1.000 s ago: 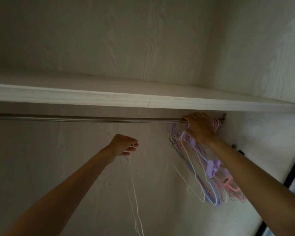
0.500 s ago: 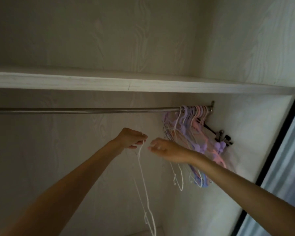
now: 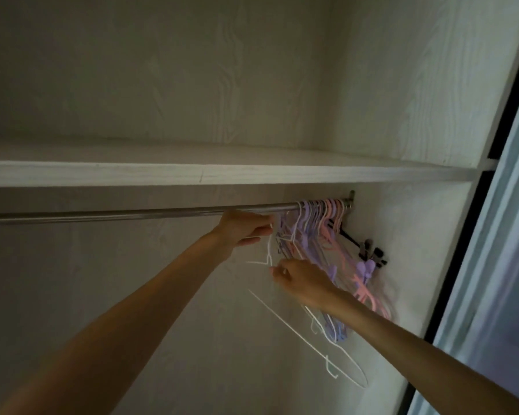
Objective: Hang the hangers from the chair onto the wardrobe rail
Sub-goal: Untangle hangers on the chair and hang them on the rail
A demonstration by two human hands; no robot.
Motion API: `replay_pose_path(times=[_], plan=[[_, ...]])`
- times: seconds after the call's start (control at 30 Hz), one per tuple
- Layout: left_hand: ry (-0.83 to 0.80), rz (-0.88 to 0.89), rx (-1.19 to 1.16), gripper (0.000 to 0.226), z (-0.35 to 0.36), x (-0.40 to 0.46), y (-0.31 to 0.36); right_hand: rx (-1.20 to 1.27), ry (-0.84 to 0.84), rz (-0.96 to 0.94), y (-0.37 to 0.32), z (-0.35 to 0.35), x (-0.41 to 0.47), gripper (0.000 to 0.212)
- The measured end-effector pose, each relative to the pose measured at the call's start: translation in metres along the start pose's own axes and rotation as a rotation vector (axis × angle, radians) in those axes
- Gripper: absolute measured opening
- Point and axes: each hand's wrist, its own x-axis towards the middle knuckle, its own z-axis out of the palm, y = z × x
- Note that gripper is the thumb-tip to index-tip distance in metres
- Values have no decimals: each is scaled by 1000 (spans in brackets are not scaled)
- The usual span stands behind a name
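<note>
Both hands have climbed toward the rail since half a second ago: the left hand (image 3: 242, 228), which hung well below the bar, now sits just under it, and the right hand (image 3: 297, 278) has dropped beneath the left instead of lying beside it. With fingers curled, the left hand grips the top of a thin white wire hanger (image 3: 285, 320), its hook end poking out at the knuckles just short of the wardrobe rail (image 3: 132, 214) and not yet over it. From that grip the wire runs down, kinks at the neck, and splays into a long slanted frame that reaches low toward the right, ending in a small bent notch and a rounded corner. The right hand pinches the same wire lower down, near the shoulder, fingertips closed on it. Just to the right, touching or nearly touching both hands, a packed bunch of hung hangers (image 3: 321, 235) crowds the rail's far end: lilac, pink and white, glossy plastic with rounded knobs, plus a few dark clip hangers (image 3: 369, 253) against the side wall (image 3: 402, 265). The rail is a smooth round metal tube with a dull sheen, fixed into a bracket at the wall. Above it runs a flat shelf (image 3: 252, 175) in pale wood-grain laminate, the same grain showing on the back panel (image 3: 132, 70). A dark-framed sliding door (image 3: 498, 235) edges the right side.
</note>
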Motion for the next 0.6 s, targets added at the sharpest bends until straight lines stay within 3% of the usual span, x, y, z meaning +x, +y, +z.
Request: replay_pose_path(times=[0.13,0.17,0.27,0.4,0.47,0.6], plan=[[26,-8,-67,33,-2,14,15,-18,73,-19,0,-4,20,40],[90,25,35,34,-5,19,15,-51,119,-21,1,-5,30,41],[360,254,669,31,-23,32,2,-87,210,-9,1,-8,55,43],[329,393,1276,53,-51,39,-29,-70,199,81,1,-4,80,42],[356,422,1431,59,-53,40,-39,-98,169,97,4,6,89,40],[417,479,1493,65,-54,40,-49,-81,60,162,17,29,102,41]])
